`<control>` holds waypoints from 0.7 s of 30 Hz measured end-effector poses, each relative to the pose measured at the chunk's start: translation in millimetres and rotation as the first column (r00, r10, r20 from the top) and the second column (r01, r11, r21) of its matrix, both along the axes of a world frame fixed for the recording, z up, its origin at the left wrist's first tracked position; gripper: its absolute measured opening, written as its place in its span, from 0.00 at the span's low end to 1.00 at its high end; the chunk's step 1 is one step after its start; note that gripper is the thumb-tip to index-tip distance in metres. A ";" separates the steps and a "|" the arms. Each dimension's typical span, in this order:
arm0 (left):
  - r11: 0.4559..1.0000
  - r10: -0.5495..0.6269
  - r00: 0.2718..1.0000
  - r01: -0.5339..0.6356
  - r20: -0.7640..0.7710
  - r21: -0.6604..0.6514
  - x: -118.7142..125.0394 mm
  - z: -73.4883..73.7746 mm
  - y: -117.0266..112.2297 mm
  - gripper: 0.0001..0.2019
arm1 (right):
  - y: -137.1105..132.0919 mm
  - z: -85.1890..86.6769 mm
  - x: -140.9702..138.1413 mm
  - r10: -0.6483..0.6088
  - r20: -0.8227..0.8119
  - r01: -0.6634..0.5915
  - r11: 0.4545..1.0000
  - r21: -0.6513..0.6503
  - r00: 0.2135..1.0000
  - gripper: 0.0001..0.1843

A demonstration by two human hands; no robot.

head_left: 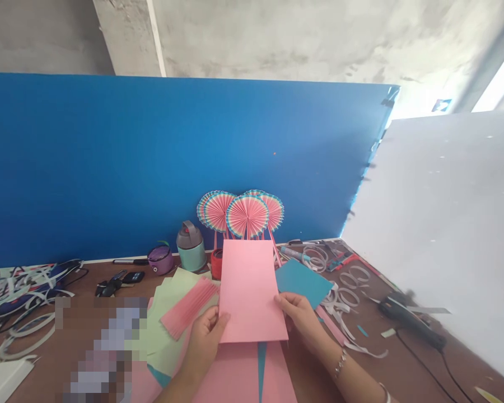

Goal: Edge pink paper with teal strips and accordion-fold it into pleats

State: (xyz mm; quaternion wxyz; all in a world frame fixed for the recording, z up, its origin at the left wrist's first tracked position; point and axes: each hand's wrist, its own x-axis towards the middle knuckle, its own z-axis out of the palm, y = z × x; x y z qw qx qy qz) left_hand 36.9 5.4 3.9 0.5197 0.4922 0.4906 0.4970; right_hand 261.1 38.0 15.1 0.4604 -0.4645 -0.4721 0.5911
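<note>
Between both hands a pink paper sheet is held up, tilted toward me over the table. My left hand pinches its lower left edge, thumb in front. On the right edge, my right hand grips it the same way. Below lie more pink sheets with a blue strip showing among them. Left of the held sheet, a pleated pink paper strip rests on light green sheets. Behind its right edge lies a blue sheet.
Several round pleated paper fans stand against the blue partition. A teal-and-grey flask and a purple pot are at the back. At right lie a glue gun with its cord and white strips. Tangled cables lie left.
</note>
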 end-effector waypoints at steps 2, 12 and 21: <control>0.999 0.045 0.999 -0.045 -0.020 0.023 0.3 -0.4 -0.9 0.18 | -1.5 -0.5 -0.8 0.084 0.020 -0.084 0.996 -0.010 0.996 0.23; 0.999 0.039 0.999 -0.039 0.002 -0.009 0.4 -0.8 0.6 0.23 | -0.2 -3.6 -2.9 0.138 0.070 -0.139 0.990 0.001 0.988 0.23; 0.994 -0.091 0.995 0.092 0.028 -0.051 -2.6 -10.6 6.2 0.29 | 1.0 -4.2 -0.8 0.082 0.011 -0.082 0.996 0.028 0.997 0.22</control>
